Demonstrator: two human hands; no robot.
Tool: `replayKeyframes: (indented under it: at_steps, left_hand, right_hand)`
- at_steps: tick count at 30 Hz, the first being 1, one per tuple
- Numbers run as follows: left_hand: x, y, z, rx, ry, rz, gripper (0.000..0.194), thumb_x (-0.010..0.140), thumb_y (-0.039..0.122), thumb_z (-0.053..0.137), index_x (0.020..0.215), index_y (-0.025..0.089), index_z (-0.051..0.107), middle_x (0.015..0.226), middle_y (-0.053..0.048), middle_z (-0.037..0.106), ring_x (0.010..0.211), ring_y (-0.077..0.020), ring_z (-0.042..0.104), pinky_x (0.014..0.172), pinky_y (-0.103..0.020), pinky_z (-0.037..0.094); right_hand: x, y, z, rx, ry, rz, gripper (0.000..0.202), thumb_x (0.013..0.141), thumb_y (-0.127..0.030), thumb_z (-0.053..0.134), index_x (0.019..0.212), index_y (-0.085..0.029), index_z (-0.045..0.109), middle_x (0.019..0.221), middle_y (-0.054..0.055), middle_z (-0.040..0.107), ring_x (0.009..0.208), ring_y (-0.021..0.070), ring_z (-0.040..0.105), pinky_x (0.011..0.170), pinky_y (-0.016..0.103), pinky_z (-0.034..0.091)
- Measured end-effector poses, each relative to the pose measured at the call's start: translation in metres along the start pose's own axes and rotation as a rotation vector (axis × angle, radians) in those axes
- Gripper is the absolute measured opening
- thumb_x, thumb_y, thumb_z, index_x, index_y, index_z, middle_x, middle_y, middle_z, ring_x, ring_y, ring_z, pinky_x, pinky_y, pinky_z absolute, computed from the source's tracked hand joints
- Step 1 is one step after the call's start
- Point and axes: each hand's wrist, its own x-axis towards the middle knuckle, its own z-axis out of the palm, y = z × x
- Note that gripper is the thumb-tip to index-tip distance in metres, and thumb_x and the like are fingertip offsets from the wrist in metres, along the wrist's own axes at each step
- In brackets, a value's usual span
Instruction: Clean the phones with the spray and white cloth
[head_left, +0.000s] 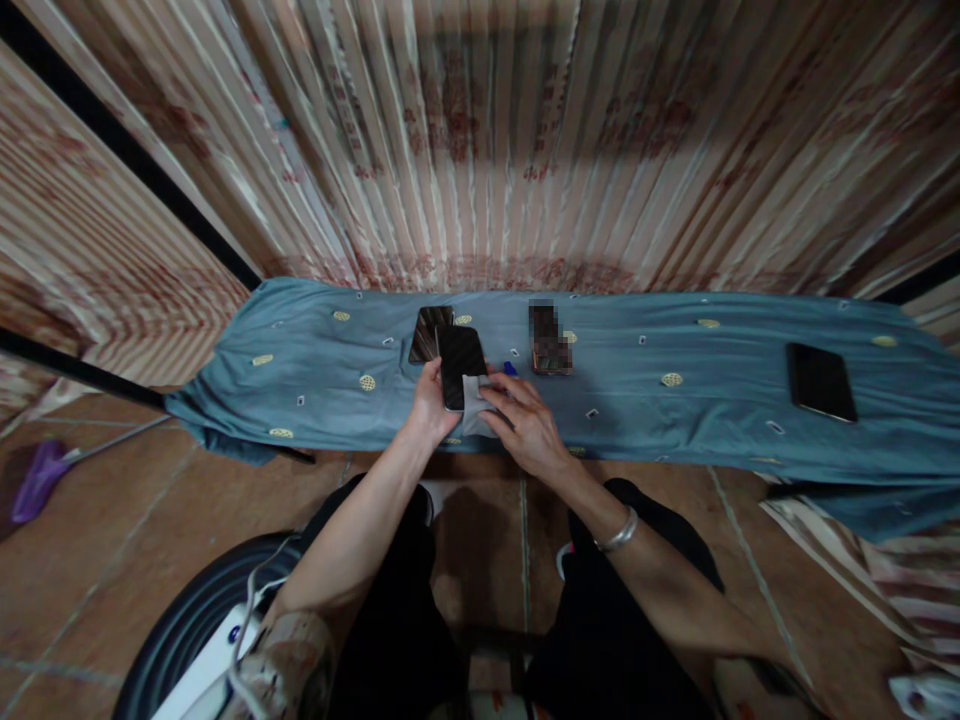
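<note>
My left hand point(430, 405) is closed around the lower left side of a black smartphone point(461, 355), screen up, above the cloth-covered bench. In my right hand point(531, 425) the fingers pinch a small grey cloth point(475, 408) and press it on the phone's lower right corner. Just behind the held phone lies a second dark phone point(431, 332), partly covered by it. A small blue object point(510, 369) shows beyond my right fingertips; its kind is unclear. Further right sits a dark, phone-like item point(549, 340), blurred out by pixelation.
A black tablet-like device point(821, 382) lies at the bench's right end on the blue patterned cloth point(705, 400). Pleated curtains point(480, 150) hang behind. On the floor are a purple broom head point(41, 480) at left and a round black object point(187, 600) with a white power strip point(206, 665).
</note>
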Motion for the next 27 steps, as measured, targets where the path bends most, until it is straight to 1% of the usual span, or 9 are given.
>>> replayKeyframes:
  at_steps: [4,7,11,13,16,18,20,24,27]
  left_hand:
    - [0.001,-0.004,-0.001,0.001,0.001,-0.067,0.049,0.09,0.033,0.039,0.118,0.005,0.067,0.091,-0.015,0.077,0.083,-0.0278,0.075,0.079,-0.04,0.06]
    - [0.002,-0.007,-0.001,0.003,0.032,-0.089,0.051,0.093,0.033,0.034,0.119,0.004,0.066,0.087,-0.015,0.077,0.081,-0.0267,0.075,0.075,-0.036,0.06]
    - [0.001,-0.011,0.0,0.045,0.035,-0.11,0.054,0.096,0.036,0.03,0.121,0.005,0.066,0.081,-0.014,0.077,0.081,-0.027,0.075,0.073,-0.036,0.061]
    - [0.0,-0.012,0.0,0.065,0.022,-0.126,0.058,0.097,0.042,0.028,0.121,0.005,0.065,0.082,-0.015,0.077,0.082,-0.0278,0.075,0.072,-0.036,0.061]
    - [-0.002,-0.014,0.001,0.066,0.004,-0.143,0.073,0.098,0.056,0.021,0.121,0.004,0.066,0.086,-0.017,0.077,0.085,-0.0286,0.075,0.073,-0.036,0.061]
    - [-0.003,-0.015,0.002,0.063,-0.005,-0.128,0.079,0.097,0.063,0.019,0.121,0.004,0.066,0.089,-0.018,0.077,0.087,-0.0281,0.075,0.075,-0.036,0.06]
    - [-0.004,-0.017,0.002,0.073,-0.007,-0.101,0.081,0.096,0.066,0.019,0.119,0.006,0.068,0.089,-0.017,0.077,0.087,-0.0272,0.075,0.076,-0.035,0.059]
    - [-0.003,-0.022,0.002,0.119,0.022,-0.031,0.075,0.096,0.065,0.023,0.112,0.009,0.07,0.081,-0.013,0.076,0.087,-0.025,0.074,0.075,-0.032,0.059]
    - [-0.003,-0.03,0.001,0.14,0.03,0.023,0.067,0.095,0.066,0.033,0.101,0.011,0.072,0.081,-0.011,0.075,0.084,-0.0231,0.074,0.073,-0.029,0.058]
  right_hand:
    - [0.0,-0.002,0.006,-0.013,0.024,-0.042,0.032,0.096,-0.036,0.057,0.123,-0.024,0.07,0.13,0.009,0.066,0.122,0.0281,0.059,0.109,0.049,0.046]
    - [0.001,-0.005,0.011,0.006,0.043,-0.054,0.03,0.095,-0.034,0.06,0.12,-0.021,0.072,0.129,0.011,0.067,0.121,0.0274,0.06,0.108,0.048,0.047]
    - [0.002,-0.006,0.015,0.089,0.041,-0.018,0.028,0.093,-0.033,0.062,0.117,-0.024,0.072,0.129,0.01,0.067,0.121,0.0258,0.061,0.108,0.047,0.046]
    - [0.002,-0.006,0.016,0.13,0.049,0.004,0.027,0.092,-0.033,0.063,0.116,-0.024,0.073,0.129,0.009,0.067,0.12,0.0251,0.061,0.108,0.046,0.046]
    - [0.002,-0.005,0.017,0.174,0.062,0.026,0.027,0.091,-0.033,0.065,0.115,-0.025,0.073,0.127,0.009,0.068,0.121,0.0244,0.061,0.109,0.045,0.045]
    - [0.003,-0.005,0.018,0.194,0.068,0.039,0.026,0.091,-0.033,0.065,0.115,-0.025,0.073,0.127,0.009,0.068,0.122,0.0243,0.061,0.11,0.045,0.044]
    - [0.003,-0.005,0.018,0.207,0.076,0.05,0.026,0.09,-0.033,0.065,0.114,-0.024,0.073,0.126,0.009,0.068,0.122,0.0243,0.061,0.11,0.044,0.044]
    - [0.004,-0.005,0.017,0.226,0.096,0.066,0.025,0.09,-0.033,0.064,0.112,-0.023,0.073,0.125,0.009,0.069,0.121,0.0241,0.062,0.108,0.043,0.046]
    - [0.006,-0.002,0.015,0.223,0.125,0.084,0.025,0.09,-0.032,0.064,0.112,-0.024,0.072,0.125,0.008,0.069,0.12,0.024,0.063,0.107,0.043,0.047]
